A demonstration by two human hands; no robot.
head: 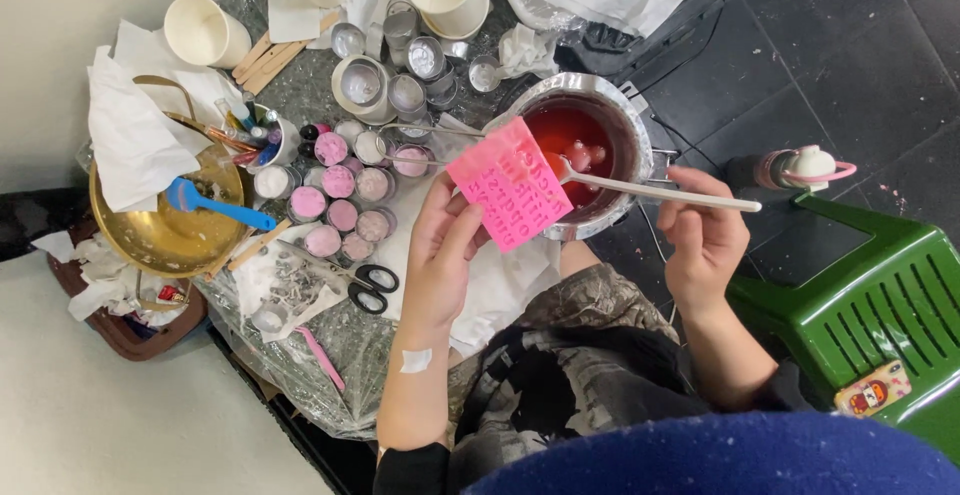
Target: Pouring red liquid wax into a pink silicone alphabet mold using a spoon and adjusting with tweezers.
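Observation:
My left hand (442, 255) holds a pink rectangular silicone mould (510, 183) with rows of small raised shapes, tilted beside a metal pot. My right hand (705, 235) grips the handle of a white spoon (650, 191), whose bowl dips into the red liquid in the metal pot (585, 150). Pale lumps float in the red liquid. The mould's right edge sits just over the pot's rim.
Small round tins of pink and white wax (345, 205), empty metal cups (400, 55), scissors (365, 283), white paper cups (205, 30), a brass bowl (165, 230) with a blue spatula, and tissues crowd the foil-covered table. A green plastic stool (880, 305) and bottle (800, 167) stand right.

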